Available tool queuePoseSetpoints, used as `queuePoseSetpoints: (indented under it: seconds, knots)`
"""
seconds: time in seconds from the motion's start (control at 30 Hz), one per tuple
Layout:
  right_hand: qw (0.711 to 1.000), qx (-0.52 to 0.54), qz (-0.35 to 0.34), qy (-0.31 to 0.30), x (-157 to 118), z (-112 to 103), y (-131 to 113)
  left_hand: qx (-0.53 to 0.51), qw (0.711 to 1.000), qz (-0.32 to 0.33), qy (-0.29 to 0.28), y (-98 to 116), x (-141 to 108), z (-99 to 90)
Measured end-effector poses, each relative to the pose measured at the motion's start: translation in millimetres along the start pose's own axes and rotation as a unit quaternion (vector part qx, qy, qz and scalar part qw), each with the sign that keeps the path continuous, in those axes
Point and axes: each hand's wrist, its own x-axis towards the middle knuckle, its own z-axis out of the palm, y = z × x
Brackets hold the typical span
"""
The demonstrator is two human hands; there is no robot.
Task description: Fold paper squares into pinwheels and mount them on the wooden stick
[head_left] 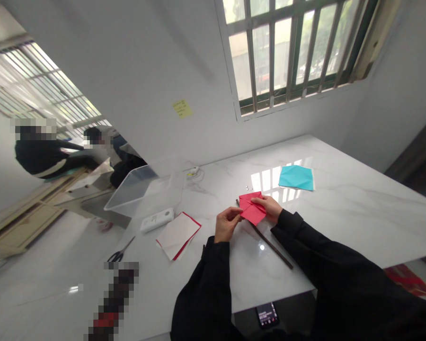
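Red paper [251, 209] could spring open or slip if the hold were eased, as its folds look loose. Its left edge is pinched by the left hand [227, 224], and its top is gripped by the closed fingers of the right hand [268, 208], above a dark stick [271, 245] on a white marble table [358, 213]. Blue paper [296, 177] lies toward the upper right.

Red folded paper [252, 208], turquoise sheet [296, 177], white marble tabletop [358, 213] veined grey

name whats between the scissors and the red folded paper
Head view: a red-edged white paper sheet, then the left hand holding the folded red paper.
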Motion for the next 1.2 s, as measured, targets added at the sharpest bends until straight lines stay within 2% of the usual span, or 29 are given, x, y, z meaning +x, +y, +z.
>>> queuePoseSetpoints:
  seconds: [0.3,0.43,0.8,0.93,1.2]
  knots:
    - [1.000,-0.008,0.005,0.011,-1.2,1.2,-3.7,0.035,0.999,0.006,-0.009,4.5,-1.9,1.1]
    - [0.999,-0.034,-0.016,0.000,1.1,-0.6,-0.4,0.056,0.998,0.003,-0.004,3.8,-2.2,2.6]
    - [0.984,-0.150,-0.078,-0.049,2.2,-1.6,7.9,0.038,0.998,-0.013,-0.040,9.9,-6.1,14.9]
    - [0.983,-0.156,-0.085,-0.043,2.4,-1.0,8.5,0.040,0.999,-0.027,-0.019,8.2,-4.4,14.5]
    - [0.981,-0.160,-0.081,-0.069,2.1,-0.7,9.9,0.042,0.999,-0.031,0.016,-1.1,-1.8,12.3]
